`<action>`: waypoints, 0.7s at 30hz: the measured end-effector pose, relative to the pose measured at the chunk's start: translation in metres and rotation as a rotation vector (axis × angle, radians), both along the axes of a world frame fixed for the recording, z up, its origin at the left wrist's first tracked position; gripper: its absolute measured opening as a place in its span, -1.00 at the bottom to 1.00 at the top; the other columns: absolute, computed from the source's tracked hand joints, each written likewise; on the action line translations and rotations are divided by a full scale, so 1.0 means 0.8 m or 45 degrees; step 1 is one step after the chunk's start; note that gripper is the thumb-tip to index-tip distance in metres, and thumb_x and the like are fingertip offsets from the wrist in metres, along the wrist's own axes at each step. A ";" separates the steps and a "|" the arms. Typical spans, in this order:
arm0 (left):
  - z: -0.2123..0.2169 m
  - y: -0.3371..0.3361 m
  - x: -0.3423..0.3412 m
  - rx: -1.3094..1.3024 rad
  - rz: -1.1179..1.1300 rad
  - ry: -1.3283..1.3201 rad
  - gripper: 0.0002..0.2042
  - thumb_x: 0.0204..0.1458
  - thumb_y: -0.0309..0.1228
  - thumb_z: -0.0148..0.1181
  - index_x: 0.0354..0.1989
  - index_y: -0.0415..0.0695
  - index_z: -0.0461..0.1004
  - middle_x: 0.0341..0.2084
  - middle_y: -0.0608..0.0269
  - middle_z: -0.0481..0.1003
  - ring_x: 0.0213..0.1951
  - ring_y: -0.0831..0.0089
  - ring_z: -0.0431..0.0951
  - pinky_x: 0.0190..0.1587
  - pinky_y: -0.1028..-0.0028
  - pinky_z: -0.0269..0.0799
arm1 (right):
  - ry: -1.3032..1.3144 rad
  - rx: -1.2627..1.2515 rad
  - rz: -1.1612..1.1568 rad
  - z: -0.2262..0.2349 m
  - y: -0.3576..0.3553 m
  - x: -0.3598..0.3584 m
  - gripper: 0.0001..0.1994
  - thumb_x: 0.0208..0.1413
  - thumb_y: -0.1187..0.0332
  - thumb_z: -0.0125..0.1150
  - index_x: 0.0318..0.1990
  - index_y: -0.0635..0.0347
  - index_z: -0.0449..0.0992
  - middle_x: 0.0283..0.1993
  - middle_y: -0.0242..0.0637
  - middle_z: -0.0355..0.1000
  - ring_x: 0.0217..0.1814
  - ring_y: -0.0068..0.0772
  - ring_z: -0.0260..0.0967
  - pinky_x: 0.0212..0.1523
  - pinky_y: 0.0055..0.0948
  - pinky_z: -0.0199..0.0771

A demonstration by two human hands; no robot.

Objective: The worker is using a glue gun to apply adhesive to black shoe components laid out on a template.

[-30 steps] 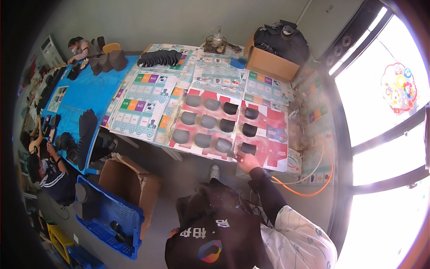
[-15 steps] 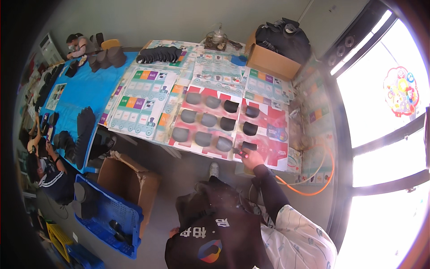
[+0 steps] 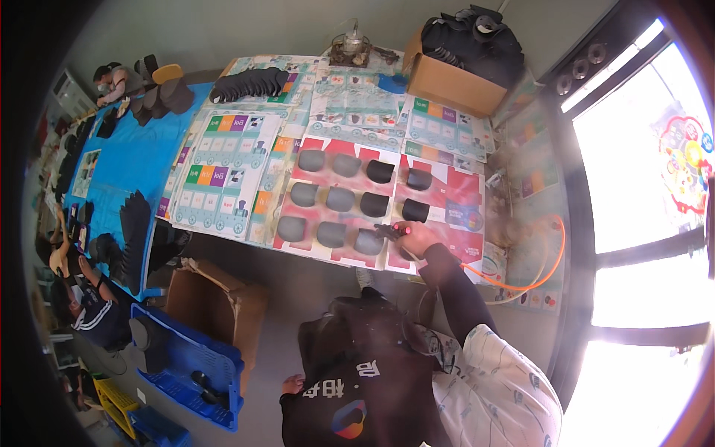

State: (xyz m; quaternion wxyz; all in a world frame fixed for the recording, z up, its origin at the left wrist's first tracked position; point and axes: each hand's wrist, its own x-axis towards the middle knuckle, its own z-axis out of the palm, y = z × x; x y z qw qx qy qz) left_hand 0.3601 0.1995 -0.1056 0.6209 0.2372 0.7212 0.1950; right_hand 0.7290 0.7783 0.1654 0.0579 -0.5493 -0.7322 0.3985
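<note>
My right hand (image 3: 414,238) is wrapped round a dark spray gun (image 3: 389,232) at the near edge of the table. Its nozzle points left, over a grey curved piece (image 3: 368,241) in the near row. Several such pieces lie in rows on red and white printed sheets (image 3: 463,249). Those on the left look grey and dull, while a black piece (image 3: 380,172) and its neighbours to the right are darker. One piece lies partly hidden under my right hand. My left hand (image 3: 293,384) hangs low beside my dark apron, away from the table, its fingers too small to make out.
An orange hose (image 3: 547,257) loops right of my arm. A cardboard box (image 3: 454,86) of black pieces stands at the back, near a glass jar (image 3: 350,51). Left are a blue-covered table (image 3: 141,149), two people, a blue crate (image 3: 186,365) and an open carton (image 3: 216,298).
My right hand and the spray gun have moved slightly left, from the right-hand near piece toward the grey one beside it. My left hand shows more clearly now. The view has shifted a little.
</note>
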 end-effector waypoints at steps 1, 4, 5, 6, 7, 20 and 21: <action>0.024 0.022 0.005 -0.185 0.414 -0.207 -0.75 0.15 -0.36 0.09 -0.03 -0.03 0.57 -0.17 0.26 0.62 -0.14 0.29 0.62 -0.17 0.21 0.57 | 0.009 -0.002 -0.019 -0.001 0.012 0.003 -0.65 -0.05 0.33 0.18 -0.07 0.18 0.63 -0.16 0.17 0.54 -0.07 0.21 0.50 -0.01 -0.06 0.50; 0.060 0.069 0.021 -0.373 0.696 -0.197 -0.78 0.23 -0.32 0.02 -0.10 -0.09 0.56 -0.28 0.31 0.61 -0.24 0.35 0.60 -0.28 0.23 0.52 | 0.047 -0.115 0.071 -0.017 0.052 0.004 -0.63 -0.05 0.34 0.17 -0.04 0.17 0.63 -0.18 0.15 0.55 -0.10 0.20 0.52 -0.02 -0.08 0.51; 0.067 0.085 0.025 -0.394 0.691 -0.194 -0.78 0.23 -0.32 0.02 -0.10 -0.09 0.56 -0.28 0.31 0.61 -0.24 0.35 0.60 -0.28 0.23 0.52 | 0.058 -0.162 0.113 -0.024 0.061 0.007 -0.62 -0.05 0.34 0.17 -0.02 0.16 0.63 -0.19 0.15 0.56 -0.11 0.19 0.53 -0.02 -0.08 0.52; 0.078 0.102 0.028 -0.234 0.248 0.078 -0.81 0.21 -0.34 0.03 -0.15 -0.10 0.55 -0.34 0.27 0.60 -0.29 0.27 0.59 -0.31 0.20 0.49 | 0.051 -0.188 0.096 -0.029 0.069 0.009 -0.60 -0.05 0.34 0.16 -0.01 0.17 0.63 -0.20 0.13 0.57 -0.12 0.16 0.54 -0.02 -0.11 0.52; 0.086 0.118 0.031 -0.064 -0.206 0.337 -0.83 0.19 -0.36 0.03 -0.20 -0.11 0.53 -0.40 0.23 0.59 -0.34 0.18 0.59 -0.34 0.17 0.46 | 0.046 -0.210 0.081 -0.027 0.079 0.015 -0.60 -0.05 0.34 0.16 -0.01 0.17 0.63 -0.20 0.13 0.57 -0.12 0.16 0.54 -0.02 -0.11 0.52; 0.108 0.223 0.041 -0.136 0.429 0.179 -0.75 0.28 -0.29 0.00 -0.13 -0.15 0.56 -0.41 0.27 0.54 -0.45 0.47 0.56 -0.42 0.42 0.50 | 0.049 -0.411 0.208 -0.057 0.170 0.005 -0.53 -0.11 0.31 0.22 0.04 0.20 0.61 -0.10 0.08 0.58 -0.04 0.07 0.54 0.05 -0.22 0.49; 0.112 0.223 0.040 -0.141 0.434 0.188 -0.75 0.28 -0.29 0.00 -0.13 -0.15 0.56 -0.41 0.27 0.54 -0.45 0.47 0.56 -0.42 0.42 0.50 | 0.057 -0.417 0.214 -0.059 0.173 0.003 -0.53 -0.11 0.31 0.22 0.04 0.20 0.61 -0.10 0.08 0.58 -0.04 0.07 0.54 0.05 -0.22 0.49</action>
